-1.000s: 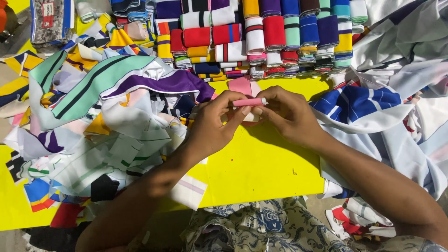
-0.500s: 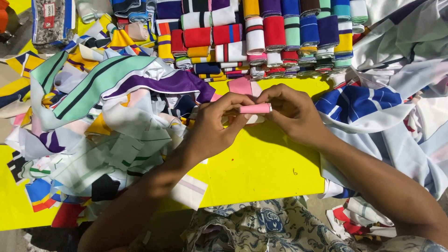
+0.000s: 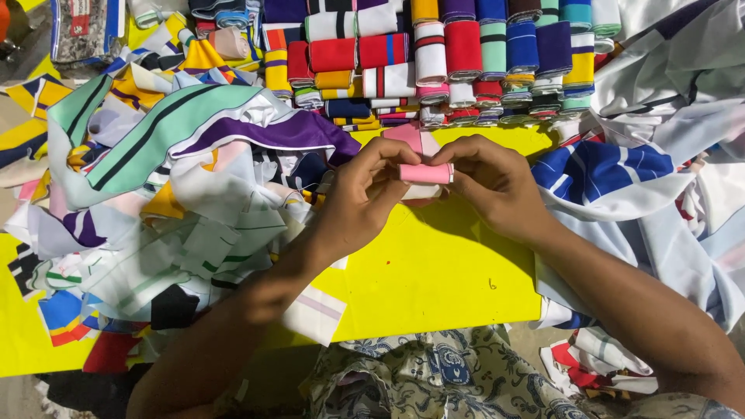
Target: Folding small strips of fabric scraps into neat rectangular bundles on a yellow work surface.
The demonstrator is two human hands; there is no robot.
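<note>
clear plastic packet (image 3: pixel 85 31), top left

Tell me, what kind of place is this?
Probably a sewing or garment workshop. Both hands hold a small pink fabric roll over a yellow table, with rows of folded coloured strips and loose cloth scraps.

Yellow table (image 3: pixel 434 279), apparently under fabric scraps (image 3: pixel 178 194).

View: single head camera, above the yellow worktop (image 3: pixel 434 271)
Facing: steeply downward and forward, toward the fabric rolls (image 3: pixel 434 54)
Nearness: close, forearms fill the lower frame
Shared: no second view
</note>
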